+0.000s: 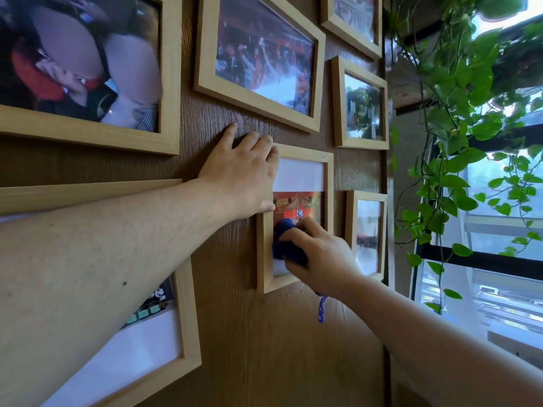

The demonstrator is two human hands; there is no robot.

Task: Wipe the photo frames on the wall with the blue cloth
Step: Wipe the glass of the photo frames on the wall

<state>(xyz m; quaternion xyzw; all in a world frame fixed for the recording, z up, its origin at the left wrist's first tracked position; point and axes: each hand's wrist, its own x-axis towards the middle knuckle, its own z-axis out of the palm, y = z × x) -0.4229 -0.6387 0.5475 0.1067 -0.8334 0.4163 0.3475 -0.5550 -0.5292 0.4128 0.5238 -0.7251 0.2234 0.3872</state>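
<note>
Head-worn wide-angle view, close to wall, facing forward along both forearms

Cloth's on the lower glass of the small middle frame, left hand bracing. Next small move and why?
Probably slide the blue cloth upward across the glass. The right hand presses it on the lower part of the small frame, the white area above looks unwiped, and the left hand steadies its top-left corner.

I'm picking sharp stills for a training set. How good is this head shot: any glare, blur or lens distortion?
Head view: wide-angle bending tilts the wooden frames and makes the near forearms look very large; daylight from the window is bright and hazy; the glass of the small frame beside the frame being wiped shows pale glare; the blue cloth under the right hand is slightly soft; the left hand is sharp.
</note>
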